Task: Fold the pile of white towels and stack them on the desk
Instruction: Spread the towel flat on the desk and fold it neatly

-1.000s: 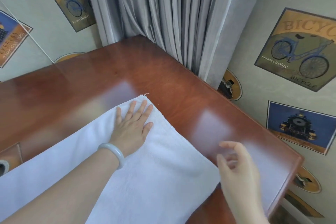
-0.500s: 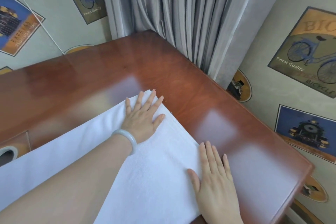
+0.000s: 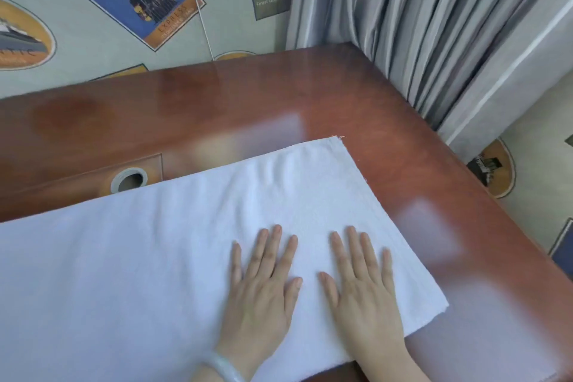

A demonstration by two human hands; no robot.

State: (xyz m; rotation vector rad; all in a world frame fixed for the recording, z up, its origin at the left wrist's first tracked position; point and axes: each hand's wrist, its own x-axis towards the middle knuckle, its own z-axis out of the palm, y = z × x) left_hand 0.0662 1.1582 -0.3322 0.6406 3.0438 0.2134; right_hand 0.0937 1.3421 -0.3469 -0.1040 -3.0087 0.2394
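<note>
head view: one white terry towel (image 3: 173, 245) lies spread flat across the glossy red-brown wooden desk (image 3: 356, 96), its left end cut off by the frame. two hands, left hand (image 3: 263, 285) and right hand (image 3: 361, 288), press on it side by side, fingers straight and released. one round metal cable grommet (image 3: 128, 180) peeks out behind.

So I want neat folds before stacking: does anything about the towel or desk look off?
Little. The white towel lies flat on the desk under the left hand and right hand, both pressed flat. Only loose frayed threads stick out at its far corner, and faint ripples show near the far edge.
</note>
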